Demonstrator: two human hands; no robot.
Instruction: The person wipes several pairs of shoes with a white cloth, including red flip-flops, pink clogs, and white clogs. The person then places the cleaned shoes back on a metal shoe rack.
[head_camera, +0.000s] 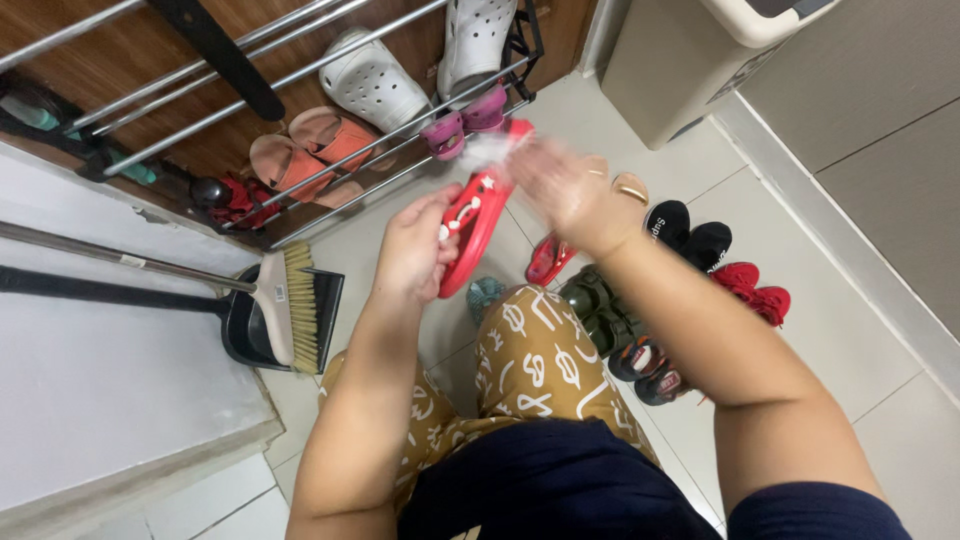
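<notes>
While left hand (415, 250) grip pinches red sandal (478, 215), right hand (560, 190) blurred, grip unclear, rack (330, 170) close.

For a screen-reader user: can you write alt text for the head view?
The left hand holds a red shoe while the blurred right hand presses a white cloth to it, above a shoe rack and shoes on the floor.
</notes>
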